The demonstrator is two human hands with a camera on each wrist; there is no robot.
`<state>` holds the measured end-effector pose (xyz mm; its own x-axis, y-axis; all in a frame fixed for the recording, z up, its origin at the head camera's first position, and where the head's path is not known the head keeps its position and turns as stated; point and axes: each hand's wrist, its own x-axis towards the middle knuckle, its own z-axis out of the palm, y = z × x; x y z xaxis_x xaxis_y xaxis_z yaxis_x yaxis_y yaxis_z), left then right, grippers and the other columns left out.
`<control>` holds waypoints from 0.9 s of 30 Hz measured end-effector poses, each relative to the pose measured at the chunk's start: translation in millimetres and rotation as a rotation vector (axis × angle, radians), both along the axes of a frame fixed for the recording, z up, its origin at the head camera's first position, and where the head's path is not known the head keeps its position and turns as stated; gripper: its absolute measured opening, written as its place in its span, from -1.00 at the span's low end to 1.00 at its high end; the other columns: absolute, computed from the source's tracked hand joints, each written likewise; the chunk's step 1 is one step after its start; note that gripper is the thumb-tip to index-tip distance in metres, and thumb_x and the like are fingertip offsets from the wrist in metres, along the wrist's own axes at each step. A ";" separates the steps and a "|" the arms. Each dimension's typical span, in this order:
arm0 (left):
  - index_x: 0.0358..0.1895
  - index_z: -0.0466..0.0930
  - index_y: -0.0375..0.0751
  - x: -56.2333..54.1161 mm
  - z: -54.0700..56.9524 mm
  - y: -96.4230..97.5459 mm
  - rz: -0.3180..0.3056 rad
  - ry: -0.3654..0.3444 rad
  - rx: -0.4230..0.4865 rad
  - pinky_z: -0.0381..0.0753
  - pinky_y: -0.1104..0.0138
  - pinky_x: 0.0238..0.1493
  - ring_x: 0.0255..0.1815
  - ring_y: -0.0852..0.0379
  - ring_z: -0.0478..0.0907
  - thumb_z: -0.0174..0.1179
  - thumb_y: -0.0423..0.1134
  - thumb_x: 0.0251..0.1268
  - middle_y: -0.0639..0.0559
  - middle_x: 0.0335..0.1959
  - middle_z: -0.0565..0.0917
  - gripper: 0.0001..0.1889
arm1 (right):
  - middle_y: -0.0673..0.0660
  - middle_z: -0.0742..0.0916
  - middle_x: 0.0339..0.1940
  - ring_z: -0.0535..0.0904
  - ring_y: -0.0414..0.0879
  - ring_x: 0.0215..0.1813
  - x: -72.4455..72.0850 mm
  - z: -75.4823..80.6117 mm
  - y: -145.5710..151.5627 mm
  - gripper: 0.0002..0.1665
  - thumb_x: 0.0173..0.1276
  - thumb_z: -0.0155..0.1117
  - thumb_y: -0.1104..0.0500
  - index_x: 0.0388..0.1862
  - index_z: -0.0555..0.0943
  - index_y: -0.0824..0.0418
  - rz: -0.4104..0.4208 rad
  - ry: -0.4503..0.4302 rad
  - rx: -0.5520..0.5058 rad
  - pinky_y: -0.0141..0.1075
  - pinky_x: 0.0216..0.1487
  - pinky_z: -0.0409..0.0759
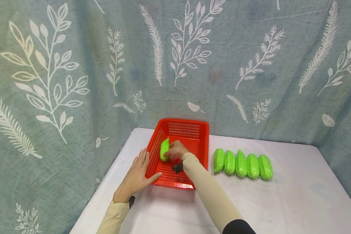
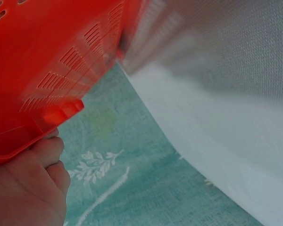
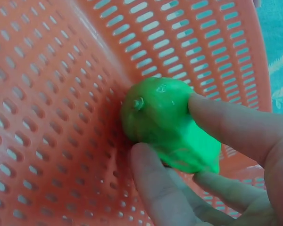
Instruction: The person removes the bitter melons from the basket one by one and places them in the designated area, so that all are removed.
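Inside a red slotted basket (image 1: 178, 120), my right hand (image 1: 177, 150) grips a glossy green elongated imitation fruit (image 1: 165, 149) near the left wall. In the right wrist view, the thumb is on one side of the green fruit (image 3: 160, 110) and the fingers on the other; a small nub marks its rounded end. My left hand (image 1: 136, 174) rests at the basket's left side, its fingers straight along the outside and its thumb over the front left corner. In the left wrist view, that hand (image 2: 30, 188) touches the rim of the red basket (image 2: 61, 113).
To the right of the basket, several similar green fruits (image 1: 241, 164) lie side by side on the white table (image 1: 295, 201). A patterned green-grey curtain (image 1: 222, 65) hangs behind the table and along its left and right sides.
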<state>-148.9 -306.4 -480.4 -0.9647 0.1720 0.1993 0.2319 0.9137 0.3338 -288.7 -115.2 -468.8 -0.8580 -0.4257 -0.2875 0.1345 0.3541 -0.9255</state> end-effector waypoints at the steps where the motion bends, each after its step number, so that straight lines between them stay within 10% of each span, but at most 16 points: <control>1: 0.63 0.00 -0.44 0.4 0.1 0.1 -0.002 0.002 0.005 -0.01 -0.17 0.69 0.75 -0.26 -0.11 0.17 0.44 0.30 -0.27 0.73 -0.07 0.17 | 0.34 0.78 0.05 0.79 0.05 -0.01 -0.1 -0.2 -0.4 -0.37 0.29 0.45 0.39 0.34 0.55 0.47 -0.001 -0.012 -0.018 -0.01 0.21 0.73; 27: 0.63 0.00 -0.43 1.0 -1.0 -0.6 -0.001 0.008 0.007 -0.01 -0.18 0.69 0.76 -0.24 -0.14 0.15 0.45 0.31 -0.25 0.73 -0.07 0.16 | 0.39 0.75 0.07 0.77 0.21 0.06 3.6 -7.6 -18.4 -0.39 0.24 0.52 0.35 0.25 0.55 0.47 -0.098 0.014 -0.058 0.05 0.10 0.77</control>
<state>-147.9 -307.0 -481.4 -0.9630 0.1712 0.2082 0.2352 0.9112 0.3384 -285.1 -133.6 -476.4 -0.8999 -0.3554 -0.2528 0.1530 0.2855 -0.9461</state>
